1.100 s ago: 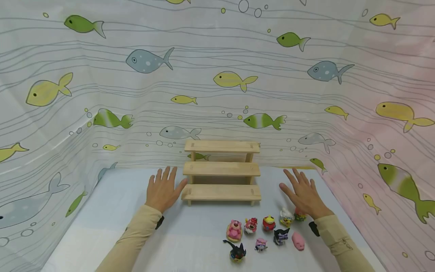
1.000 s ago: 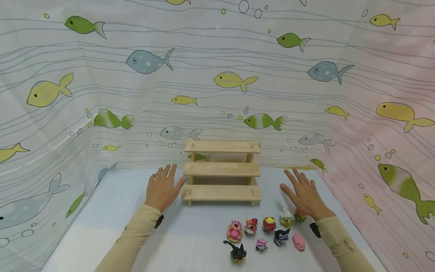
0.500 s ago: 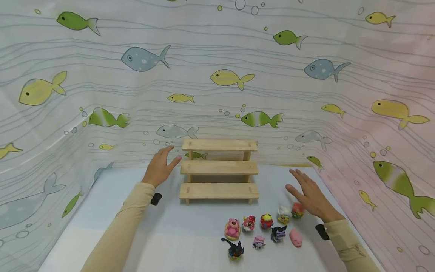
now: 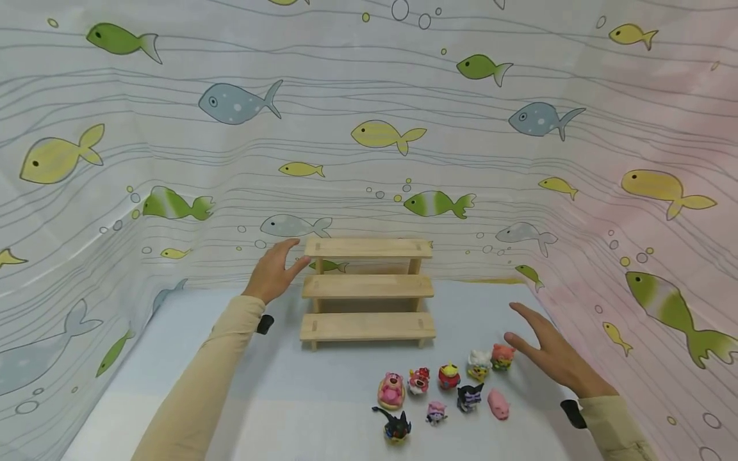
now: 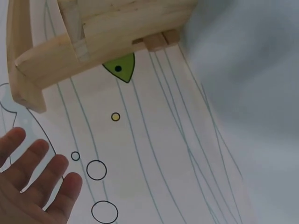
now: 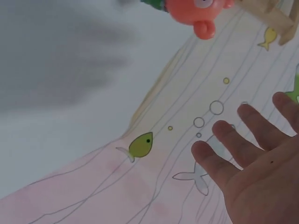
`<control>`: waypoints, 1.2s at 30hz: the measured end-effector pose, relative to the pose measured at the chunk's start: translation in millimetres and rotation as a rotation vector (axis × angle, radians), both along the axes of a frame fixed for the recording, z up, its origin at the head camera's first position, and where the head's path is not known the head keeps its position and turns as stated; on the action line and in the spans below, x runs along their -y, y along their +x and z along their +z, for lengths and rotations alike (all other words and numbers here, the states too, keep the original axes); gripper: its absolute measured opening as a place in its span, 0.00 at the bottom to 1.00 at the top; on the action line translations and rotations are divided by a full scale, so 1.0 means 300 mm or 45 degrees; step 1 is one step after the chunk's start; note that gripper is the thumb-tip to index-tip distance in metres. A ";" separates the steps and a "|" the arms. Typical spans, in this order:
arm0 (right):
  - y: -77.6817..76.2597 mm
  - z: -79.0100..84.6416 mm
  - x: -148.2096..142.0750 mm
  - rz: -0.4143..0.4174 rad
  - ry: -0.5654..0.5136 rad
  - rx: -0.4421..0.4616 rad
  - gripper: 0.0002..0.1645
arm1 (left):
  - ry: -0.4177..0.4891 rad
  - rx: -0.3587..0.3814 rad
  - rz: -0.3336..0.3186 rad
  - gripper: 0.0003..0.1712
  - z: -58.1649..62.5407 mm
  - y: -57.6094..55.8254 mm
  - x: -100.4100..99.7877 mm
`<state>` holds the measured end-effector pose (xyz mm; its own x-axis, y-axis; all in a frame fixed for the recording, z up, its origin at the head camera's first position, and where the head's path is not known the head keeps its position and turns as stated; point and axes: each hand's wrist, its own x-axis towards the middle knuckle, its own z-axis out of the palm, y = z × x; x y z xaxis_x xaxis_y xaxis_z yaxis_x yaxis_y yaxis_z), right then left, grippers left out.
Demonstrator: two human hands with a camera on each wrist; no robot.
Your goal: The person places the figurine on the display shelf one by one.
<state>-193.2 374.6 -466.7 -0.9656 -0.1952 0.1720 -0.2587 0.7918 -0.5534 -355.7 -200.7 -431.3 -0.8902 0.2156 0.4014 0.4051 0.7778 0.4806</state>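
Observation:
A three-tier wooden display stand (image 4: 369, 326) stands at the back of the white table. My left hand (image 4: 272, 274) is raised beside the left end of its top tier, fingers extended and holding nothing; whether it touches the wood I cannot tell. In the left wrist view the fingers (image 5: 67, 193) are apart from the stand (image 5: 51, 65). To the right, my right hand (image 4: 556, 355) hovers with nothing in it, nearest the coral figurine (image 4: 503, 356). In the right wrist view that coral figurine (image 6: 196, 11) is apart from the spread fingers (image 6: 212, 161).
Several small toy figurines stand in front of the stand: a pink bear (image 4: 392, 389), a black one with a long tail (image 4: 396, 428), a red one (image 4: 448, 376), a white one (image 4: 478, 365). A pink oval piece (image 4: 498, 404) lies right. Fish-print cloth (image 4: 346, 96) surrounds the table.
My left hand has risen from beside the lower tiers to the top tier's left end. My right hand has moved right and nearer to me, away from the figurines. The view has shifted slightly.

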 end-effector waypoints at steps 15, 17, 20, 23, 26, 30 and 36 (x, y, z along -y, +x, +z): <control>0.084 -0.005 -0.059 -0.113 0.028 -0.052 0.49 | -0.073 -0.032 -0.091 0.38 -0.022 -0.057 -0.026; 0.092 0.000 -0.066 -0.129 0.026 -0.033 0.50 | -0.068 -0.046 -0.102 0.38 -0.020 -0.057 -0.029; 0.101 -0.004 -0.075 -0.142 0.024 -0.026 0.52 | -0.070 -0.059 -0.104 0.37 -0.018 -0.058 -0.031; 0.102 -0.019 -0.080 -0.132 0.001 -0.036 0.52 | -0.082 -0.057 -0.091 0.37 -0.020 -0.058 -0.029; 0.095 -0.039 -0.085 -0.120 -0.011 -0.063 0.52 | -0.095 -0.049 -0.087 0.38 -0.019 -0.059 -0.028; 0.080 -0.063 -0.091 -0.106 -0.006 -0.121 0.52 | -0.098 -0.034 -0.092 0.37 -0.009 -0.057 -0.031; 0.056 -0.104 -0.094 -0.068 0.000 -0.126 0.49 | -0.116 0.006 -0.072 0.37 0.000 -0.057 -0.033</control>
<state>-176.5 402.9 -498.0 -0.9530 -0.1437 0.2669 -0.2692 0.8059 -0.5273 -372.8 -190.8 -431.3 -0.8774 0.3008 0.3738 0.4474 0.7942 0.4111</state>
